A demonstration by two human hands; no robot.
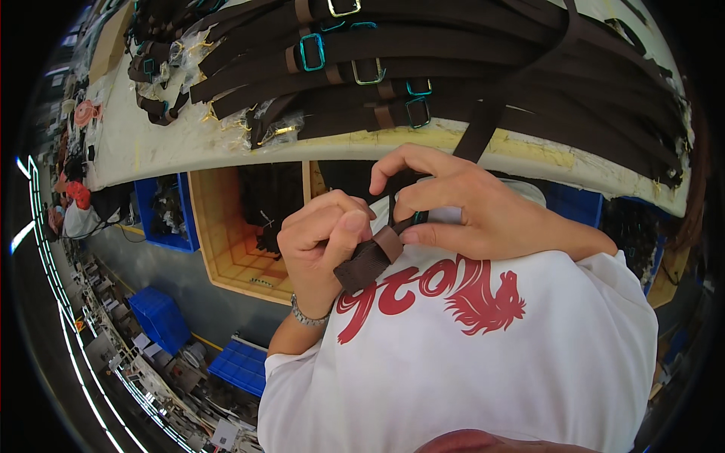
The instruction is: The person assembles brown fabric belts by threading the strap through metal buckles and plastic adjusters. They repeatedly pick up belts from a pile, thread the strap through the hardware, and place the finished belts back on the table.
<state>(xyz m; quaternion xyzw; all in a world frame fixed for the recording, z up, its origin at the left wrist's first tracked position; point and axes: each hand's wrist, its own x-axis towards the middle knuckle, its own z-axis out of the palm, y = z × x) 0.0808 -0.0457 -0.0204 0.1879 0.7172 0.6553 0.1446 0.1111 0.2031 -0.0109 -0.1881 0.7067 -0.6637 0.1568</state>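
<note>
Close in front of my chest, both hands work on one dark brown webbing strap. My left hand is closed, with thumb and curled fingers on the strap near its folded end. A lighter brown keeper loop sits around the strap between the hands. My right hand pinches the strap beside the loop, its index finger arched above. A bit of a teal-edged buckle shows at the right fingertips; the rest is hidden. From there a dark length of strap appears to run up onto the table.
Many similar straps with metal buckles lie across the pale table. Clear plastic bags lie by their left ends. Under the table edge stand a wooden box and a blue crate. More blue bins are on the floor.
</note>
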